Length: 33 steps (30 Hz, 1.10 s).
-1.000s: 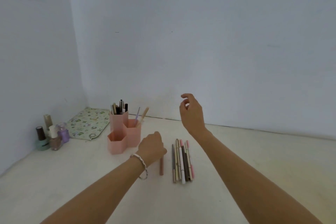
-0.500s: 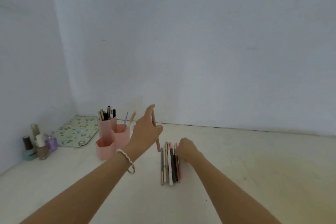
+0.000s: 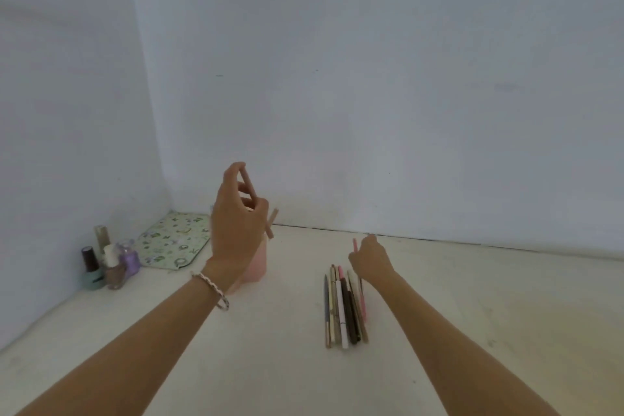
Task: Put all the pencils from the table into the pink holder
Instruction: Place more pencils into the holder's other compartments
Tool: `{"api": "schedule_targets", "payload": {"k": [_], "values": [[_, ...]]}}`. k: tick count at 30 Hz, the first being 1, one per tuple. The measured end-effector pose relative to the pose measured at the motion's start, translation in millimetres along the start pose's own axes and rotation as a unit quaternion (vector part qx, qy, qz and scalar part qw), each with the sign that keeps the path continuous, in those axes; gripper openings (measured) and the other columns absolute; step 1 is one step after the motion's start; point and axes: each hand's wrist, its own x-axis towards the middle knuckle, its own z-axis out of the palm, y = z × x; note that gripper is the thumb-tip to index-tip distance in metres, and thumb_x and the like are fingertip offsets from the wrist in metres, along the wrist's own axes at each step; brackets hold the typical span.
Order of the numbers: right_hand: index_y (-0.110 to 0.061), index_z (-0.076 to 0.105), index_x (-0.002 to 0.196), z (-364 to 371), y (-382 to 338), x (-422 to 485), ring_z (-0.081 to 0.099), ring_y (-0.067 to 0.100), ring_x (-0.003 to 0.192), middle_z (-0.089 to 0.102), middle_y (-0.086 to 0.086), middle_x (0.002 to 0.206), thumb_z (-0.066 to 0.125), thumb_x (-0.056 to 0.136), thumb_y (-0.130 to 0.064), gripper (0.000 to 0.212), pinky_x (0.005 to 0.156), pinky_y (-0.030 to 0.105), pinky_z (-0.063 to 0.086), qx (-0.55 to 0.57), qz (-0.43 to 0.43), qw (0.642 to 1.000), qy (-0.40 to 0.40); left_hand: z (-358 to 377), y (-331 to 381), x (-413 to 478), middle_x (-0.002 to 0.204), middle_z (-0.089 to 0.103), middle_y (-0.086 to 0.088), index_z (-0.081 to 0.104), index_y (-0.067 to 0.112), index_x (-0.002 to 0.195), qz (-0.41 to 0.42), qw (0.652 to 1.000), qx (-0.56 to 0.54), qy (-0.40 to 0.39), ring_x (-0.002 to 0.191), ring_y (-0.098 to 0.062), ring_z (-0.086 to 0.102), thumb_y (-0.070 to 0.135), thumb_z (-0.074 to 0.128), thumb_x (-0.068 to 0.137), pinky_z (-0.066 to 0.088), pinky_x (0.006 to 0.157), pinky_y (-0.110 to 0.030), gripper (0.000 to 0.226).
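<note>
My left hand (image 3: 236, 223) is raised over the pink holder (image 3: 258, 263) and hides most of it. Its fingers are closed on a brownish-pink pencil (image 3: 256, 204) that slants down to the right. To the right, several pencils (image 3: 344, 307) lie side by side on the white table (image 3: 472, 314). My right hand (image 3: 369, 260) sits at the far end of that row, closed on a pink pencil (image 3: 362, 297) whose far tip sticks up above the fingers.
Several nail polish bottles (image 3: 108, 263) stand at the left by the wall. A green patterned pouch (image 3: 174, 240) lies in the corner behind the holder. White walls close the back and left.
My left hand has carried the brownish-pink pencil from beside the row up and left over the holder. My right hand has taken hold of a pink pencil at the row's right edge.
</note>
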Motion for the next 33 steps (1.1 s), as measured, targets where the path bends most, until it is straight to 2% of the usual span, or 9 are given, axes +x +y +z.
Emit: {"api": "schedule_targets", "payload": {"k": [4, 8, 12, 14, 18, 23, 27, 29, 33], "values": [[-0.013, 0.039, 0.136, -16, -44, -4, 0.058, 0.022, 0.071, 0.061, 0.016, 0.097, 0.046, 0.094, -0.005, 0.044, 0.062, 0.032, 0.050, 0.163, -0.102, 0.975, 0.111, -9, -16, 19, 0.094, 0.060, 0.004, 0.043, 0.031, 0.119, 0.040, 0.996, 0.072, 0.017, 0.072, -0.009, 0.064, 0.012, 0.060, 0.089, 0.058, 0.060, -0.029, 0.040], [-0.025, 0.042, 0.130, -10, -88, -21, 0.061, 0.021, 0.070, 0.055, 0.004, 0.081, 0.048, 0.093, -0.003, 0.044, 0.058, 0.026, 0.052, 0.301, -0.196, 0.923, 0.136, -1, -40, 18, 0.085, 0.061, 0.005, 0.048, 0.025, 0.113, 0.104, 0.978, 0.180, -0.031, 0.068, -0.011, 0.061, 0.012, 0.057, 0.090, 0.053, 0.060, -0.025, 0.028], [-0.033, 0.038, 0.127, 10, -114, -31, 0.065, 0.016, 0.074, 0.060, 0.004, 0.086, 0.050, 0.095, -0.008, 0.042, 0.066, 0.023, 0.056, 0.343, -0.276, 0.882, 0.169, 1, -60, 14, 0.109, 0.067, -0.004, 0.070, 0.017, 0.100, 0.155, 0.927, 0.339, -0.047, 0.112, -0.025, 0.053, 0.022, 0.063, 0.084, 0.039, 0.090, -0.039, 0.018], [-0.036, 0.037, 0.127, 23, -121, -32, 0.062, 0.009, 0.075, 0.060, -0.002, 0.085, 0.051, 0.096, -0.012, 0.042, 0.068, 0.015, 0.053, 0.344, -0.313, 0.865, 0.187, -5, -60, 14, 0.121, 0.062, -0.006, 0.070, 0.016, 0.106, 0.153, 0.929, 0.337, -0.014, 0.122, -0.026, 0.047, 0.022, 0.063, 0.084, 0.036, 0.096, -0.042, 0.024], [-0.040, 0.033, 0.128, 54, -130, -30, 0.055, 0.003, 0.088, 0.055, -0.016, 0.088, 0.050, 0.097, -0.017, 0.042, 0.078, 0.011, 0.045, 0.268, -0.354, 0.871, 0.209, -25, -49, 22, 0.117, 0.062, -0.004, 0.065, 0.014, 0.109, 0.157, 0.948, 0.273, 0.040, 0.118, -0.025, 0.048, 0.010, 0.057, 0.082, 0.036, 0.096, -0.038, 0.028], [-0.023, 0.047, 0.125, 88, -116, -24, 0.047, 0.013, 0.105, 0.060, -0.005, 0.096, 0.056, 0.094, -0.015, 0.033, 0.099, 0.030, 0.038, 0.117, -0.381, 0.895, 0.201, -34, -34, 16, 0.112, 0.063, -0.003, 0.062, 0.013, 0.110, 0.155, 0.964, 0.215, 0.033, 0.113, -0.023, 0.051, 0.006, 0.055, 0.078, 0.034, 0.094, -0.031, 0.034], [-0.016, 0.052, 0.125, 80, -101, -22, 0.048, 0.012, 0.108, 0.058, -0.004, 0.104, 0.056, 0.089, -0.015, 0.037, 0.100, 0.022, 0.026, 0.110, -0.376, 0.887, 0.244, -24, -25, 1, 0.096, 0.060, 0.002, 0.057, 0.017, 0.096, 0.141, 0.976, 0.164, 0.028, 0.086, -0.018, 0.055, 0.009, 0.052, 0.077, 0.046, 0.076, -0.031, 0.022], [-0.019, 0.050, 0.126, 57, -93, -17, 0.046, 0.006, 0.105, 0.056, -0.006, 0.106, 0.052, 0.086, -0.010, 0.041, 0.098, 0.021, 0.025, 0.134, -0.339, 0.892, 0.267, -9, -18, -13, 0.084, 0.055, 0.008, 0.051, 0.023, 0.085, 0.100, 0.985, 0.142, -0.014, 0.070, -0.013, 0.054, 0.015, 0.052, 0.079, 0.050, 0.063, -0.032, 0.010], [-0.020, 0.051, 0.121, 13, -68, -6, 0.053, 0.011, 0.094, 0.057, -0.007, 0.100, 0.049, 0.084, -0.003, 0.041, 0.090, 0.029, 0.042, 0.151, -0.272, 0.912, 0.267, 33, -18, -49, 0.096, 0.069, 0.002, 0.058, 0.022, 0.088, -0.014, 0.939, 0.231, -0.256, 0.084, -0.014, 0.062, 0.019, 0.054, 0.083, 0.054, 0.076, -0.033, 0.008]]}}
